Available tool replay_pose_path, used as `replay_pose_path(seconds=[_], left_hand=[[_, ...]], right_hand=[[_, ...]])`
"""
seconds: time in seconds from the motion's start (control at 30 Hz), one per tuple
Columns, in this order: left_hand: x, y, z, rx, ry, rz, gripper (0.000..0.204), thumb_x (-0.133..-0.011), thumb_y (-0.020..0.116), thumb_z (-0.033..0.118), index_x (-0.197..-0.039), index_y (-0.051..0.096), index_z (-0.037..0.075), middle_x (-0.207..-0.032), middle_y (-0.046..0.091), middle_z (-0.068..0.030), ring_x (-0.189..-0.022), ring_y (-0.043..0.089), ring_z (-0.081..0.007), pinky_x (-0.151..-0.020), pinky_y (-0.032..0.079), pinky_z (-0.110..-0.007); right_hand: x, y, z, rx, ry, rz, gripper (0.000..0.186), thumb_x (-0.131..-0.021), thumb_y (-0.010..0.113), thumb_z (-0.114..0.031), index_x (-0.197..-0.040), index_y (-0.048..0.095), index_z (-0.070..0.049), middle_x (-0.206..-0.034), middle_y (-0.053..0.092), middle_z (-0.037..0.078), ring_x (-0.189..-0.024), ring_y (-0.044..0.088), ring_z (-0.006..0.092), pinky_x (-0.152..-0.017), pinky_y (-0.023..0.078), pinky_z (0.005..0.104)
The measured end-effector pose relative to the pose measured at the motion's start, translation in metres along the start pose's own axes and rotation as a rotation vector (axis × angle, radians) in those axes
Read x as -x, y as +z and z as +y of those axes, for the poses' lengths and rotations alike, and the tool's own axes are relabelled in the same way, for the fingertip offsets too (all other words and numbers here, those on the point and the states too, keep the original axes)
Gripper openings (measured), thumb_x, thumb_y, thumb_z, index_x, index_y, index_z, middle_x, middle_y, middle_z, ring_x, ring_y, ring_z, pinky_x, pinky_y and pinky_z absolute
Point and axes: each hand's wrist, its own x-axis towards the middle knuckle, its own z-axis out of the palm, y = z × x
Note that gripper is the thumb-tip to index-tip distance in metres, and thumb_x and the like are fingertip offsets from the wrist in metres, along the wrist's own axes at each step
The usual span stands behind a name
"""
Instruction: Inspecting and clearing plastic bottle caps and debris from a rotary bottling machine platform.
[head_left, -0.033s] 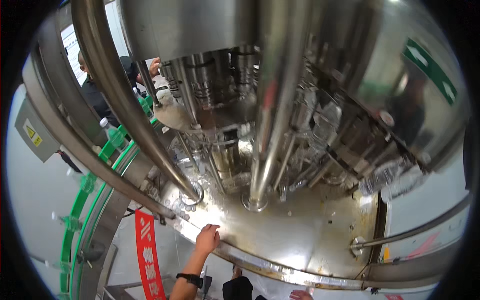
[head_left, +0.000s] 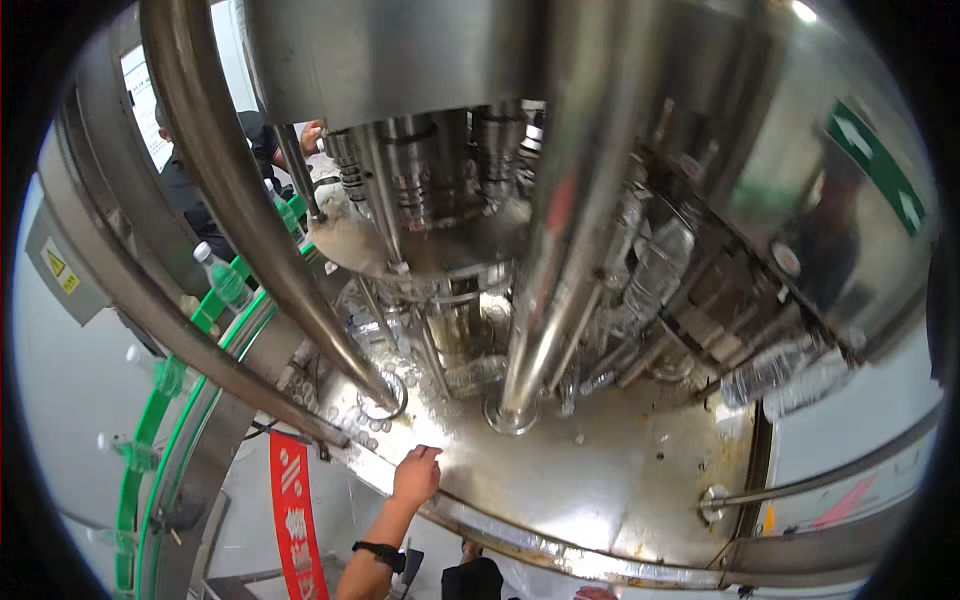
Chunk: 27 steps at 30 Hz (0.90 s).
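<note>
My left hand (head_left: 416,474) is at the front rim of a round metal machine deck (head_left: 560,490), its fingers curled with the thumb side to the right. A dark band circles that wrist. Whether anything is within the fingers is hidden. Of my right hand (head_left: 596,593) only a sliver shows at the bottom edge, so its fingers cannot be read. Just beyond my left hand, several small round caps (head_left: 368,424) lie scattered by the foot of a steel post (head_left: 330,320). Clear plastic bottles (head_left: 660,265) lie jumbled under the machine at right.
Upright bottles (head_left: 222,280) stand along a green-railed conveyor (head_left: 160,415) at left. A thick steel post (head_left: 540,350) rises mid-deck. More clear bottles (head_left: 770,368) lie at the right edge. Another person (head_left: 190,185) works at the far left. A red banner (head_left: 294,520) hangs below.
My right hand has dropped lower, almost out of the picture. My left hand stays at the rim. The whole view has shifted slightly.
</note>
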Motion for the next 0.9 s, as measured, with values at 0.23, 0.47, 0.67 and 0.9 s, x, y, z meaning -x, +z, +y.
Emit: replay_pose_path(seconds=[0.23,0.47,0.67,0.9], left_hand=[[-0.185,0.097,-0.04,-0.395,0.303,0.155,0.034,-0.081,0.048,0.012,-0.113,0.057,0.005,-0.113,0.055,-0.0107,-0.105,0.053,-0.0284,-0.087,0.043,-0.042],[-0.228,0.13,-0.032,-0.431,-0.054,-0.381,0.04,-0.088,0.046,0.019,-0.126,0.047,0.005,-0.124,0.052,-0.0162,-0.12,0.043,-0.031,-0.091,0.04,-0.047],[-0.13,0.171,-0.145,1.125,-0.499,-0.553,0.051,-0.085,0.062,0.028,-0.126,0.044,0.003,-0.104,0.062,-0.0161,-0.082,0.062,-0.0302,-0.064,0.051,-0.046],[-0.044,0.082,-0.017,1.645,-1.044,-0.69,0.033,-0.088,0.058,0.026,-0.115,0.051,0.007,-0.088,0.063,-0.0092,-0.072,0.064,-0.0228,-0.057,0.054,-0.034]], right_hand=[[-0.011,0.061,-0.04,-0.028,-0.09,-0.208,0.068,-0.083,0.06,-0.051,-0.128,0.044,-0.003,-0.131,0.048,0.015,-0.121,0.046,0.0329,-0.098,0.041,0.0509],[0.009,0.092,-0.066,0.106,-0.2,-0.128,0.062,-0.085,0.062,-0.043,-0.13,0.043,-0.006,-0.129,0.05,0.012,-0.121,0.046,0.032,-0.1,0.039,0.0502],[-0.079,0.035,-0.036,0.151,-0.397,-0.388,0.039,-0.095,0.048,-0.026,-0.129,0.043,-0.009,-0.13,0.048,0.011,-0.117,0.05,0.0293,-0.093,0.046,0.0436],[-0.032,0.101,-0.11,0.214,-0.38,-0.185,0.038,-0.087,0.055,-0.017,-0.123,0.048,-0.005,-0.119,0.056,0.009,-0.11,0.053,0.0228,-0.092,0.045,0.0402]])
